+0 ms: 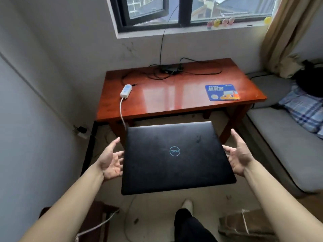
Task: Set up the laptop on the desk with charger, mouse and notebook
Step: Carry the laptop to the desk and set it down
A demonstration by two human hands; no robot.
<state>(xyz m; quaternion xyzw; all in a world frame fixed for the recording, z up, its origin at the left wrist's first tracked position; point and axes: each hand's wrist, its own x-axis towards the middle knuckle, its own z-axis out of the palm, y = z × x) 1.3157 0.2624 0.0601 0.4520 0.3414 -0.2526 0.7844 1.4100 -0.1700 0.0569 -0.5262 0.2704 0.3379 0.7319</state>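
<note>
A closed black laptop [176, 157] is being carried flat in the lower middle of the frame, lid up, with the left hand [111, 161] and the right hand [240, 154] cupping its two side edges. Both palms are turned upward and the fingers are slipping under the base, so the hands are supporting the machine from below at each side rather than pinching it; the thumbs are standing free and spread, not pressing on the lid. That grip is keeping the weight balanced and the lid shut while the person is standing in front of the desk [174, 109], which is filling the middle of the frame under the window. The laptop is hanging above the floor, near the desk's front edge but not yet over it. On the desk, a white power strip [126, 91] is lying at the left, its cord trailing over the front edge, while a black charger brick [172, 68] with loose cables is sitting at the back by the wall. A blue mouse pad [222, 92] is waiting at the right, leaving the shiny centre free, probably for the laptop. No mouse or notebook is showing anywhere.
</note>
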